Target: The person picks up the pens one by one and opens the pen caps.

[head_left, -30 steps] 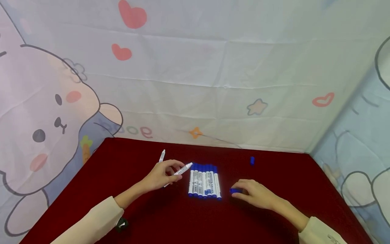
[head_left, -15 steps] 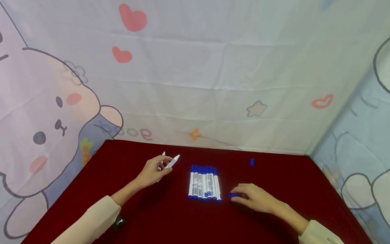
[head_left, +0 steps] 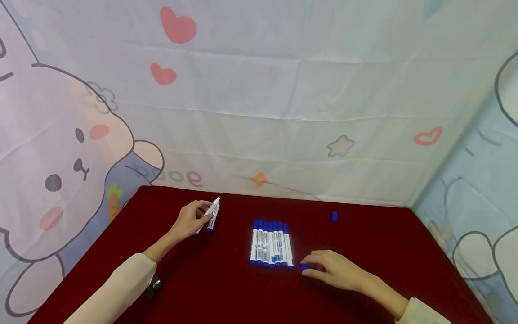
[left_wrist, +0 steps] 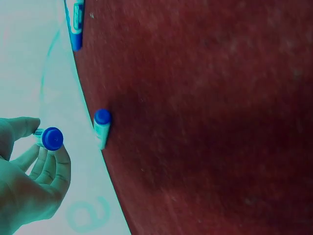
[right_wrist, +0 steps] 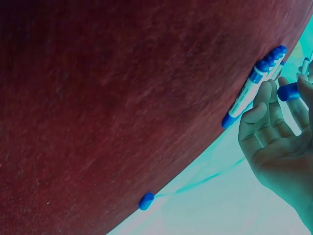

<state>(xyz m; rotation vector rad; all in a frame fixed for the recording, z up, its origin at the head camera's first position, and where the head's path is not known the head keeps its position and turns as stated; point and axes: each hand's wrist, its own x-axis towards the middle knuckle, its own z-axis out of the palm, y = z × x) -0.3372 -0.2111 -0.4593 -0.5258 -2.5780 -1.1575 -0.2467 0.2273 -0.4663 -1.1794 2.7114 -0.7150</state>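
Note:
My left hand [head_left: 189, 221], at the left of the table, pinches an uncapped white marker [left_wrist: 39, 139] with a blue end between thumb and fingers. Right beside it lies a second uncapped marker [head_left: 214, 219], its white tip pointing to the back; the two overlap near their tips in the head view. On the other side, my right hand [head_left: 336, 271] holds a blue marker cap [right_wrist: 288, 92] between thumb and fingertips, low over the cloth. Between the hands, several capped blue markers [head_left: 272, 245] lie side by side in a neat row, caps toward the back.
Another blue cap [head_left: 334, 217] rests on the dark red tablecloth [head_left: 243, 297] at the back right. A pale printed curtain [head_left: 299, 144] rises behind the table's far edge and along its sides.
My left hand has carried its marker leftward, away from the row, to beside the lying marker. My right hand has shifted slightly toward the front and left, still holding the cap.

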